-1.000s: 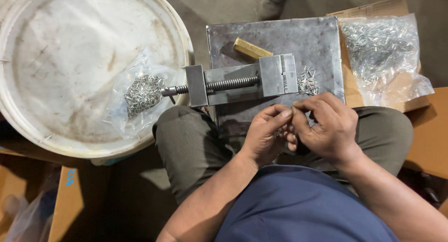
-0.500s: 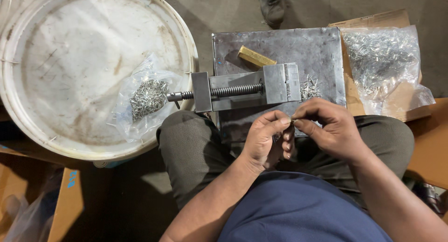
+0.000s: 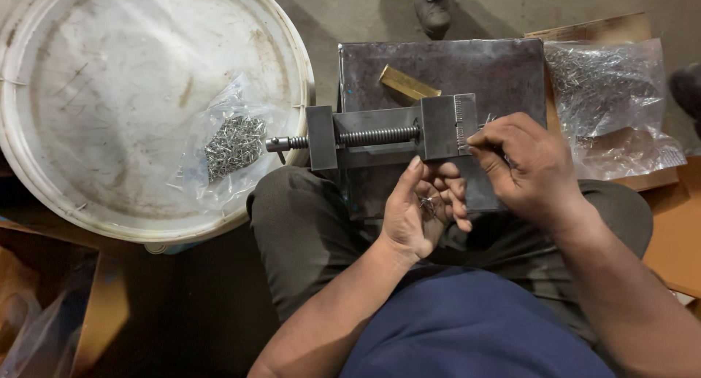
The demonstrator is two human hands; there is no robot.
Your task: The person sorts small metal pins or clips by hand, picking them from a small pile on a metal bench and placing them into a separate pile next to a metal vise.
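Two hands work close above the lap: the left hand (image 3: 423,214) lies palm-up, fingers curled around small metal pieces (image 3: 428,205); the right hand (image 3: 527,166) pinches something tiny at the vise (image 3: 391,136), too small to make out. Its screw runs left to right across the steel plate (image 3: 438,64), handle end pointing toward the white tub lid (image 3: 109,79). A brass bar (image 3: 407,83) lies behind; bags of pins (image 3: 232,141) sit either side.

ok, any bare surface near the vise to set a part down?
Most room: the white tub lid, bare around its bag of small metal parts. The steel plate is free behind the vise, right of the brass bar. Crowded where the left hand and right hand work.
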